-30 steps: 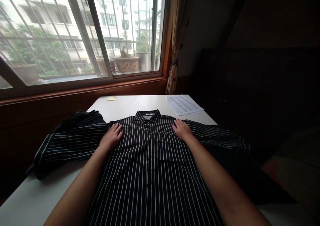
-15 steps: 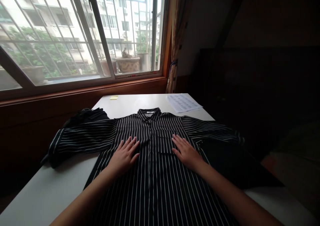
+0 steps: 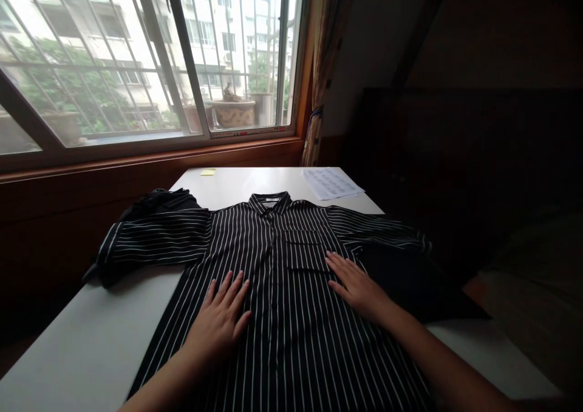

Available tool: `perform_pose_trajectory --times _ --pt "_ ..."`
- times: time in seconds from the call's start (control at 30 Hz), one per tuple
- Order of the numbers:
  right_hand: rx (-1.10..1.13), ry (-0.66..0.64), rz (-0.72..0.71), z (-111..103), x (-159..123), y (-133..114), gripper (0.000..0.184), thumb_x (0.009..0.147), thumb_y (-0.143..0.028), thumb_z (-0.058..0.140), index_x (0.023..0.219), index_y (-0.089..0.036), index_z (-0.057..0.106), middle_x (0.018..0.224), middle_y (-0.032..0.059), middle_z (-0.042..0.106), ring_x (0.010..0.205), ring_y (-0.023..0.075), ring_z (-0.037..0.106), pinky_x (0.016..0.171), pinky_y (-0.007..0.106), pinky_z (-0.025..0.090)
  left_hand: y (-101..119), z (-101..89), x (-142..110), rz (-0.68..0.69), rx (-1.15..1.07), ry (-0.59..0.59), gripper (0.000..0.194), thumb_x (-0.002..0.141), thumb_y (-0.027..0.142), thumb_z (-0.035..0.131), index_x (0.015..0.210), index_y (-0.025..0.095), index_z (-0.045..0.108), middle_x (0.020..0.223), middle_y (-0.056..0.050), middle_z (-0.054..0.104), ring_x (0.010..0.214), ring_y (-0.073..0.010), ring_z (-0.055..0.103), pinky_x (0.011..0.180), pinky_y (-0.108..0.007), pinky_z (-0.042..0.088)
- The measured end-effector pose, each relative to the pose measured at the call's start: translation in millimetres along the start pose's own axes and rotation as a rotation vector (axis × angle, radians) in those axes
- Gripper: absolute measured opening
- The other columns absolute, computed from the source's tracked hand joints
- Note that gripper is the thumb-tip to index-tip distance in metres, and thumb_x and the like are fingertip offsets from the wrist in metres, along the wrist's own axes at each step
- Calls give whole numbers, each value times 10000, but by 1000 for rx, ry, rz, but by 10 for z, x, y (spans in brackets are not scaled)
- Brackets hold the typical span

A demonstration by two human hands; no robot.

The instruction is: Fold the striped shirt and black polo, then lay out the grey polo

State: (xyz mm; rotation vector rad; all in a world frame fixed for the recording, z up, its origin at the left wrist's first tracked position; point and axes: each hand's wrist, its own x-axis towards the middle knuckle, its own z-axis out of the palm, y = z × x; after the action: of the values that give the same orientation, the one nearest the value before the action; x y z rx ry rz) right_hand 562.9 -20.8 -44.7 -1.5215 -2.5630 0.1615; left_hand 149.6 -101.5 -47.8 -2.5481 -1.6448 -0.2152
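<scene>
A black shirt with thin white stripes (image 3: pixel 282 278) lies face up and spread out on a white table (image 3: pixel 86 351), collar toward the window. My left hand (image 3: pixel 221 321) rests flat on the shirt's left front, fingers spread and open. My right hand (image 3: pixel 357 287) lies flat on the right front, just below the chest pocket, fingers stretched out. Both sleeves extend sideways; the left sleeve reaches the table's left edge, and the right one hangs past the right edge.
A dark bundle of cloth (image 3: pixel 157 201) sits behind the left sleeve. A printed paper sheet (image 3: pixel 331 182) and a yellow sticky note (image 3: pixel 208 172) lie at the table's far end, under a barred window (image 3: pixel 136 66). Dark furniture stands to the right.
Both hands have slid down the shirt front from the shoulders toward me, staying flat on the fabric. The view has shifted slightly.
</scene>
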Motion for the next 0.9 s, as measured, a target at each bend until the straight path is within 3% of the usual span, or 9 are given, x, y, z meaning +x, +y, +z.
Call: perform_pose_trajectory --times 0.17,0.33,0.43,0.57,0.73,0.9 --pt "3 25 51 -81 105 -203 674 1035 -580 297 1591 -198 289 1647 75 271 1526 237 236 1246 491 242 440 -52 -93 103 -58 -53 670 1018 547 348 1607 324 121 1677 -29 164 1535 -341 182 1185 -658 273" --pt "-8 96 -15 -39 268 -732 654 1048 -551 276 1597 -197 270 1663 70 211 1539 235 191 1250 492 220 559 -67 222 188 -105 -92 688 1009 504 390 1610 268 154 1678 -44 167 1540 -320 178 1207 -620 263" --pt "-4 84 -41 75 308 -938 665 1041 -563 290 1600 -203 264 1665 61 205 1542 239 178 1254 497 207 412 -49 557 111 -79 -84 596 1030 406 341 1590 218 264 1673 -63 190 1543 -299 176 1222 -586 247" --pt "17 56 -35 131 265 -900 669 1035 -573 301 1599 -214 266 1660 56 225 1538 238 197 1256 496 202 44 6 835 -61 -32 -42 554 1028 364 334 1562 219 354 1649 -62 277 1541 -279 189 1243 -555 199" --pt "58 18 -82 7 142 -705 629 1041 -538 324 1599 -253 266 1660 34 228 1533 232 213 1258 494 207 -403 64 717 -108 -45 6 578 1025 484 341 1565 276 346 1652 -34 268 1537 -275 208 1243 -550 193" --pt "76 -16 -163 -79 28 -590 593 1045 -489 356 1590 -263 293 1656 31 251 1530 231 226 1259 488 201 -607 48 521 -117 -31 -6 583 1031 507 323 1568 279 335 1656 -33 255 1540 -264 204 1245 -537 180"
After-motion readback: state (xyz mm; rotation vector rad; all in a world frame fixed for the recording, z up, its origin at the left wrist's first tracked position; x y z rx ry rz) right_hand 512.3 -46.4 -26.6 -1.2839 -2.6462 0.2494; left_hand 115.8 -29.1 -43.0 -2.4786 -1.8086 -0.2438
